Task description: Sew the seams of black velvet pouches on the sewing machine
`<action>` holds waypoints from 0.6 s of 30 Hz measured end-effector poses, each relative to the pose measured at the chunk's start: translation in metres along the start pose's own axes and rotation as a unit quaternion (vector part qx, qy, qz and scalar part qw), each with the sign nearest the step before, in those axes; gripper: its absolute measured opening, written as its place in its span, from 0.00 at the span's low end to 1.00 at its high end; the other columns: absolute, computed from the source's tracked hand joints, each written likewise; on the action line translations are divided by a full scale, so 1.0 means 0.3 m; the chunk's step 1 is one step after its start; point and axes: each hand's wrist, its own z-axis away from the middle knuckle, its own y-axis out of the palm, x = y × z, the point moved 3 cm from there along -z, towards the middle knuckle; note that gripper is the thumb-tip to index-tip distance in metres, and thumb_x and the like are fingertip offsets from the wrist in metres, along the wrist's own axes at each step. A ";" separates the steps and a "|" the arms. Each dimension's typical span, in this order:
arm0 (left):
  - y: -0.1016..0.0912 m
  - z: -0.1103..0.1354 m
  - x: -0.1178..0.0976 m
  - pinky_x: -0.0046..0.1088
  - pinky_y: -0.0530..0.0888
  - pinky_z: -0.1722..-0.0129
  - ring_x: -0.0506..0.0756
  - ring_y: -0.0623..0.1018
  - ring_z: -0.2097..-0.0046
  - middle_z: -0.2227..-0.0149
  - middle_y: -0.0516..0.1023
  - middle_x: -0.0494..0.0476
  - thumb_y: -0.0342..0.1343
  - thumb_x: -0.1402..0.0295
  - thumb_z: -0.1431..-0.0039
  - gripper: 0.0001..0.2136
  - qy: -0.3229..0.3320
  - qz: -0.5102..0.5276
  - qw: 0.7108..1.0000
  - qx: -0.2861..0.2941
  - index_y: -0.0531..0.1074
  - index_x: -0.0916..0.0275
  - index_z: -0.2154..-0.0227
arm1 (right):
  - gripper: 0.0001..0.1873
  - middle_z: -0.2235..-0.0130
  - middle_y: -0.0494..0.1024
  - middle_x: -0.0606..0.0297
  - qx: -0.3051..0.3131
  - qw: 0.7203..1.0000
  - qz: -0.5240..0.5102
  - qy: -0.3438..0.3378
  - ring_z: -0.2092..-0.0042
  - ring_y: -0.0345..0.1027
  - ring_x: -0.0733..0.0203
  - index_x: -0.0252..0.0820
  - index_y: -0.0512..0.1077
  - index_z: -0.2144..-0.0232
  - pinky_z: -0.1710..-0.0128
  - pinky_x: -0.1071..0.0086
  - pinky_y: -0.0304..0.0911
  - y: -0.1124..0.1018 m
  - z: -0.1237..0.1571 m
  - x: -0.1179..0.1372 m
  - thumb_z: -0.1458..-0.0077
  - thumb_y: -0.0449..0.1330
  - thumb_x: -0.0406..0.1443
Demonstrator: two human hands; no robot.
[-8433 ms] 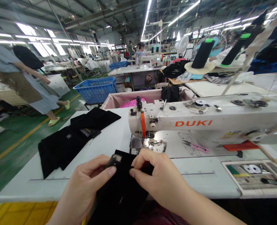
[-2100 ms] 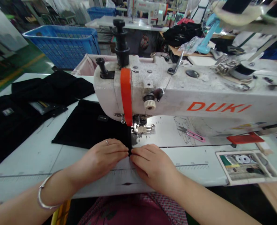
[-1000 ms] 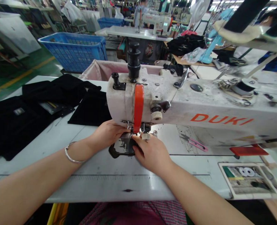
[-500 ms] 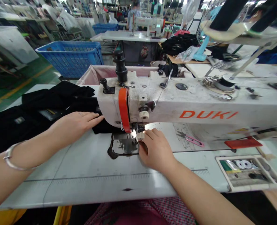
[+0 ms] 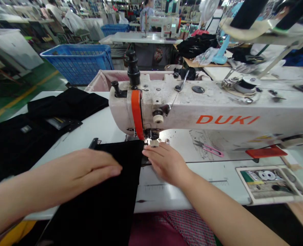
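A black cloth piece runs from the needle area of the sewing machine down over the table's front edge. My left hand lies across the cloth, slightly blurred, fingers stretched to the right. Beside the presser foot, my right hand has its fingertips closed at the cloth's upper right corner; its thumb is partly hidden. An orange guard on the machine head stands just above that corner. The needle tip is hard to make out.
Black garments lie at the table's left. Pink-handled thread snips rest under the machine arm. A tray with bobbins is set into the right side. Behind stand a blue basket and another sewing machine.
The black cloth piece now lies at the needle and over the front edge. My left hand has come right and nearer with it; my right fingertips have shifted slightly left onto its corner.
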 end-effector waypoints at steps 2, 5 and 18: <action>0.049 -0.064 0.064 0.32 0.78 0.52 0.56 0.81 0.51 0.49 0.81 0.56 0.47 0.64 0.28 0.15 -0.037 -0.032 0.998 -0.037 0.74 0.60 0.47 | 0.18 0.43 0.75 0.59 0.032 0.999 -0.011 -0.019 0.43 0.66 0.54 0.39 0.70 0.44 0.42 0.58 0.63 0.011 0.005 0.014 0.35 0.55 0.30; 0.194 -0.110 0.074 0.40 0.72 0.41 0.58 0.74 0.40 0.43 0.76 0.63 0.44 0.72 0.29 0.17 -0.010 -0.083 0.994 -0.071 0.72 0.67 0.45 | 0.17 0.43 0.75 0.57 0.067 0.997 -0.012 -0.022 0.43 0.68 0.53 0.39 0.72 0.47 0.44 0.56 0.65 0.019 0.002 0.024 0.36 0.54 0.30; 0.280 -0.135 0.051 0.41 0.69 0.36 0.59 0.71 0.38 0.41 0.74 0.65 0.44 0.73 0.30 0.17 -0.079 -0.062 0.990 -0.102 0.70 0.67 0.43 | 0.17 0.45 0.76 0.54 0.061 0.998 -0.003 -0.010 0.46 0.68 0.51 0.34 0.72 0.48 0.46 0.56 0.66 0.020 0.005 0.031 0.38 0.54 0.29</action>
